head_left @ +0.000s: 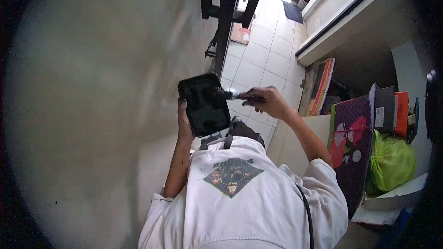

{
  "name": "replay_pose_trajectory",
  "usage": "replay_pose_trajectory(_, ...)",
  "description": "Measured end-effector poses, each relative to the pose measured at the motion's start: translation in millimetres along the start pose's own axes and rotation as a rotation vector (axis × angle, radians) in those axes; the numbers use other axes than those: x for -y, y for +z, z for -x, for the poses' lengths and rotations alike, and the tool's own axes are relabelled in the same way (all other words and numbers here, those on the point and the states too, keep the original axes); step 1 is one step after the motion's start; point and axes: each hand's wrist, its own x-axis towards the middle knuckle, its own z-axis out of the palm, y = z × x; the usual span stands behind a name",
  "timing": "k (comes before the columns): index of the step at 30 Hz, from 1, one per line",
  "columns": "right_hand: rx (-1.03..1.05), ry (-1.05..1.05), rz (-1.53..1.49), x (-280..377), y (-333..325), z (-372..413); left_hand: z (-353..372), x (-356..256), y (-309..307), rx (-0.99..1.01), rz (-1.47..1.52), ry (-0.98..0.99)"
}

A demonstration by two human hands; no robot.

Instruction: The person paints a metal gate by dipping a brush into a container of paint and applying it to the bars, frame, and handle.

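My left hand (185, 121) grips a black, glossy flat tray-like object (205, 104) from its left edge and holds it up in front of my white shirt. My right hand (266, 101) is closed on a small brush-like tool (229, 95) with a metal collar and a dark tip. The tip rests on the upper right part of the black object. Both forearms are bare and reach away from my body.
A pale wall (101, 87) fills the left. White floor tiles (263, 60) run ahead, with a dark table frame (226, 9) above. On the right are a white counter (341, 23), stacked boxes (320, 87), a purple flowered bag (353, 143) and a green plastic bag (392, 163).
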Motion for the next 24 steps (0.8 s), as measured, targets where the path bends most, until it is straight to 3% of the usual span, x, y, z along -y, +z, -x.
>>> replay_pose_trajectory(2,-0.023,-0.101,-0.011,2.4,-1.7,-0.1,1.0,-1.4,4.7,-0.011,-0.022,-0.018)
replay_pose_trajectory(5,0.003,-0.005,-0.038,-1.3,-3.6,-0.8,-1.7,2.1,1.7,-0.09,0.007,-0.086)
replay_pose_trajectory(9,-0.013,-0.126,-0.018,-14.3,-12.4,-6.3,-3.3,1.3,18.8,-0.11,-0.009,-0.002)
replay_pose_trajectory(14,0.001,-0.068,-0.046,-38.3,-30.1,-11.6,-15.9,5.8,29.6,-0.085,-0.087,0.062)
replay_pose_trajectory(18,-0.038,-0.195,-0.107,-46.2,-41.2,-10.9,-11.9,7.0,61.2,-0.112,-0.08,-0.005)
replay_pose_trajectory(21,0.062,-0.038,-0.086,-73.7,-53.3,-14.2,-20.4,21.8,65.0,-0.101,-0.075,-0.009)
replay_pose_trajectory(24,0.061,-0.121,-0.181,-60.5,-60.5,-8.7,-26.3,34.5,62.7,-0.105,-0.027,-0.003)
